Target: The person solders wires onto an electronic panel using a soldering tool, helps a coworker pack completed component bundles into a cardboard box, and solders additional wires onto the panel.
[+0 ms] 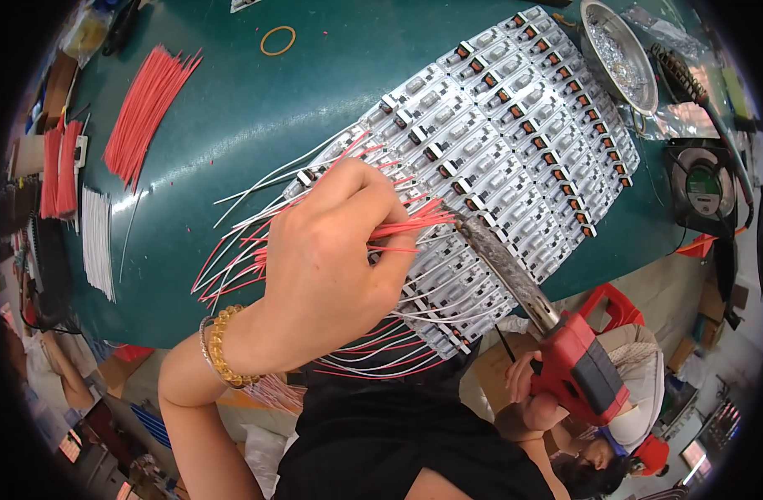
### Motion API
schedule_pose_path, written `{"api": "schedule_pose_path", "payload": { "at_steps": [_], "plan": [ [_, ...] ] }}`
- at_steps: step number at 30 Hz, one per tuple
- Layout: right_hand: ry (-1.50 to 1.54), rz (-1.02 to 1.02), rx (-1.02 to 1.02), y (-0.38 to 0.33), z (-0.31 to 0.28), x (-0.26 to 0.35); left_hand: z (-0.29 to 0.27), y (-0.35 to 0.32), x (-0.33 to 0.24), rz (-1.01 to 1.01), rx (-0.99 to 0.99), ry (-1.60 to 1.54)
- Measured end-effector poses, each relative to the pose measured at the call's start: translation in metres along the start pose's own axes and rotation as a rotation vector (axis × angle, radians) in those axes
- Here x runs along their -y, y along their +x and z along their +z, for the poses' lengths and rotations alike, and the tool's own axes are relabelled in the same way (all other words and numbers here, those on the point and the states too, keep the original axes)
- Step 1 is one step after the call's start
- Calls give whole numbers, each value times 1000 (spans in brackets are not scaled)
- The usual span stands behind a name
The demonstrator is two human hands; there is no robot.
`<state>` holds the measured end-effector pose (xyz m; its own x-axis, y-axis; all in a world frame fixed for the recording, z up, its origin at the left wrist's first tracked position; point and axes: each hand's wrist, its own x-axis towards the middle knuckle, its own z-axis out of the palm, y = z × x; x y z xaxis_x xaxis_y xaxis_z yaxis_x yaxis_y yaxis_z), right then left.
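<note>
Red wires (402, 225) sit pinched in the left hand (331, 258), over white circuit boards (498, 142) on the green table (231, 108). The right hand (527, 383) grips a red soldering iron (565, 350), its tip apparently touching the wire ends.

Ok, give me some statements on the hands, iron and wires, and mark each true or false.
1. The left hand pinches red wires over the boards. True.
2. The right hand holds a blue iron. False: the iron has a red grip.
3. The iron's tip meets the wires by the left fingers. True.
4. The metal bowl sits at the mat's near left. False: it is far right.
5. A loose red wire bundle lies left of the boards. True.
</note>
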<state>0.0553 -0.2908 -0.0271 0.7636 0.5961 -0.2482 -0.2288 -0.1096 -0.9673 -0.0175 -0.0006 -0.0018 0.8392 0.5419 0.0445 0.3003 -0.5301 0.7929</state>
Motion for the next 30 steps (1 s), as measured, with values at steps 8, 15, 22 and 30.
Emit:
{"api": "schedule_pose_path", "payload": {
  "at_steps": [8, 15, 22, 30],
  "plan": [
    [-238, -86, 15, -17, -22, -14, 3, 0, 3, 66, -56, 4],
    [-101, -62, 56, -5, -14, 3, 0, -1, -1, 25, 2, 39],
    [42, -37, 75, -5, -12, -1, -8, -1, -15, 35, -38, -56],
    [9, -204, 240, -8, -30, -15, 12, -7, -9, 48, -27, -8]
  ]
}}
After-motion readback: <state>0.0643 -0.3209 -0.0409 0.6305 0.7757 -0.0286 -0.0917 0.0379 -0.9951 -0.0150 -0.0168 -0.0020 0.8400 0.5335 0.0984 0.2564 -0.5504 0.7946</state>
